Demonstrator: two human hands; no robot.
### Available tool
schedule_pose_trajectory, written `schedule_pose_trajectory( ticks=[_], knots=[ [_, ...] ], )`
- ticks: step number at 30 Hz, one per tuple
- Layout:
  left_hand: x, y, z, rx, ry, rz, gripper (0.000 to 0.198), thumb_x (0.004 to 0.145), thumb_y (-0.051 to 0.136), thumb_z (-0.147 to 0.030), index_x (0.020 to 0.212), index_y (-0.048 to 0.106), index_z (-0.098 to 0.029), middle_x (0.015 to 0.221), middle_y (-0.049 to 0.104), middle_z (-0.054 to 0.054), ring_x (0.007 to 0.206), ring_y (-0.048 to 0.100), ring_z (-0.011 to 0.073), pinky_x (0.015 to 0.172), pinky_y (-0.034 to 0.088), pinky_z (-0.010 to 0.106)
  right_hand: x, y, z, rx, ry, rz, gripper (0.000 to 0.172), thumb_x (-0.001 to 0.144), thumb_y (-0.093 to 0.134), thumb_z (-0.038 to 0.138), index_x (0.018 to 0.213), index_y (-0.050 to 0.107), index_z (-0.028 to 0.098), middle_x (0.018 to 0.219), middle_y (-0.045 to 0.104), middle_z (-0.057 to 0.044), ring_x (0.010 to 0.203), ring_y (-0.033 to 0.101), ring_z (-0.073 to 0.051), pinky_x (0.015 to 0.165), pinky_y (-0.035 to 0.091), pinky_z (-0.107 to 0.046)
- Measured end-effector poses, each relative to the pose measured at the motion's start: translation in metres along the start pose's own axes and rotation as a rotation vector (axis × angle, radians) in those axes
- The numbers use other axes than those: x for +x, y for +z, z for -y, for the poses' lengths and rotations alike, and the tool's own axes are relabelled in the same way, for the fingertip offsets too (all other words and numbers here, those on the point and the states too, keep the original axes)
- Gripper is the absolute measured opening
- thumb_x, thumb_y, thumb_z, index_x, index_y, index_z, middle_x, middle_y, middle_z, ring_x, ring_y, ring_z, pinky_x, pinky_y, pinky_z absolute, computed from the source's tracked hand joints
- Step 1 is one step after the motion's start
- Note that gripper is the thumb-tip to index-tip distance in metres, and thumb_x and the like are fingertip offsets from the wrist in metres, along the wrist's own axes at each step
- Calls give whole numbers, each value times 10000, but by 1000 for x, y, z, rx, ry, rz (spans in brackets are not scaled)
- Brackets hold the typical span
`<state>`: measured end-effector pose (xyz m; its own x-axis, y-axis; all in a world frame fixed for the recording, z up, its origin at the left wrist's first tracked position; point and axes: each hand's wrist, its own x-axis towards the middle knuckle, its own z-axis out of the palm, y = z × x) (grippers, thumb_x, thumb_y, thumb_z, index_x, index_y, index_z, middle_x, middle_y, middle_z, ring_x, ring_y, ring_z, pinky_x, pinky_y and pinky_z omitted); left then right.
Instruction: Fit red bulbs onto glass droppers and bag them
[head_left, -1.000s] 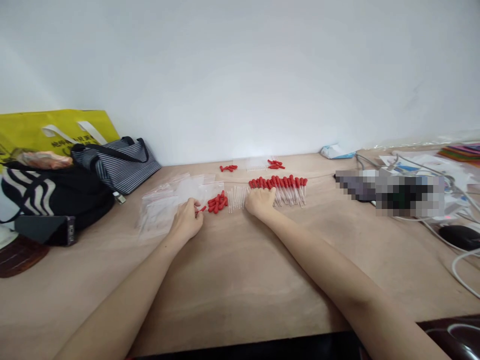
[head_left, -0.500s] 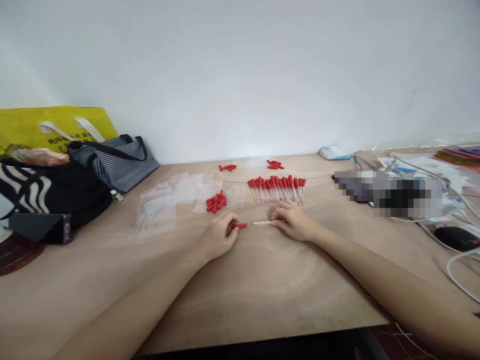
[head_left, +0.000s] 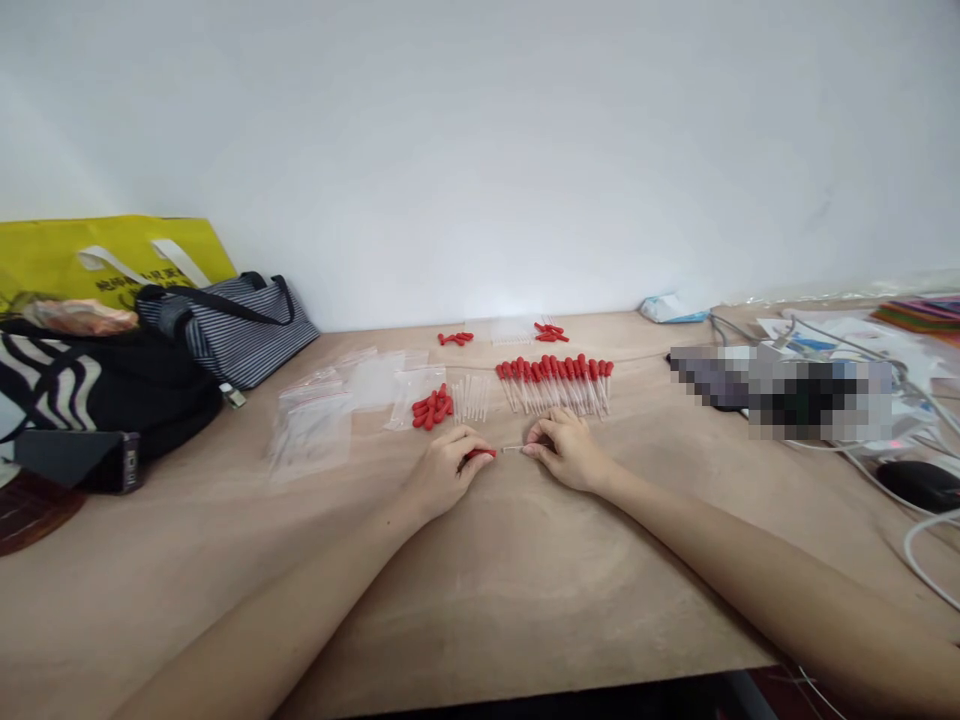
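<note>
The left grip partly hides a red bulb; the yellow bag is cropped.

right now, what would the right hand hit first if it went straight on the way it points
Probably the red bulb in the left hand: the clear tube that the right hand holds points towards it across a slight gap, though depth is hard to judge.

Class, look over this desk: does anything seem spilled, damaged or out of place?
Nothing looks spilled or damaged. The heaped red bulbs lie jumbled and the clear bags overlap unevenly, unlike the tidier row of red-topped tubes. Oddest is the pixelated patch at right, hiding what lies there.
</note>
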<state>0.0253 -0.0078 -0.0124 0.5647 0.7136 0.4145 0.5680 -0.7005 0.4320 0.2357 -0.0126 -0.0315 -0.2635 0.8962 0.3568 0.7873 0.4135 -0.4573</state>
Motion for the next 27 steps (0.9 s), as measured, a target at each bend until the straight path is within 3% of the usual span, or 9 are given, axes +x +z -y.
schedule_pose_trajectory(
  ticks=[3, 6, 8, 11, 18, 27],
  knots=[
    [0, -1, -1, 57, -15, -39, 118, 831, 441, -227, 831, 547, -175, 808, 615, 27, 799, 564, 163, 829, 405, 368, -1, 0, 1, 28, -10, -60, 108, 799, 498, 268, 749, 550, 187, 821, 561, -47, 836, 470, -186, 721, 315, -310],
    [0, -2, 0, 120, -10, -61, 127, 848, 410, -234, 868, 528, -192, 867, 640, 8, 919, 561, 172, 997, 206, 478, -3, -1, 3, 89, -21, -101, 138, 843, 417, 271, 785, 508, 187, 772, 581, -24, 748, 506, -152, 737, 302, -308],
    [0, -1, 1, 138, 2, -49, 161, 860, 386, -238, 913, 533, -199, 935, 646, 13, 1013, 535, 180, 1025, 115, 503, -4, -1, 5, 104, -39, -92, 141, 852, 398, 274, 791, 489, 186, 731, 586, -3, 684, 518, -131, 749, 287, -309],
    [-1, 0, 4, 156, 37, -23, 221, 870, 367, -234, 1006, 538, -203, 1010, 642, 31, 1087, 503, 189, 1034, 74, 516, -5, -1, 8, 86, -73, -80, 129, 851, 399, 269, 793, 476, 183, 707, 592, 11, 650, 524, -121, 755, 262, -310],
    [-1, 3, 5, 187, 95, -26, 245, 870, 375, -225, 1021, 565, -198, 1007, 653, 47, 1095, 505, 202, 1032, 77, 534, -5, -3, 13, 3, -113, -64, 139, 855, 397, 272, 793, 480, 179, 683, 598, 16, 626, 527, -113, 749, 239, -291],
    [-2, 4, 6, 138, 130, -59, 197, 860, 395, -221, 888, 586, -185, 889, 679, 41, 988, 574, 183, 1005, 202, 494, -6, -4, 12, 13, -211, -34, 157, 846, 429, 289, 767, 510, 180, 696, 616, 14, 626, 520, -111, 753, 230, -284]
  ],
)
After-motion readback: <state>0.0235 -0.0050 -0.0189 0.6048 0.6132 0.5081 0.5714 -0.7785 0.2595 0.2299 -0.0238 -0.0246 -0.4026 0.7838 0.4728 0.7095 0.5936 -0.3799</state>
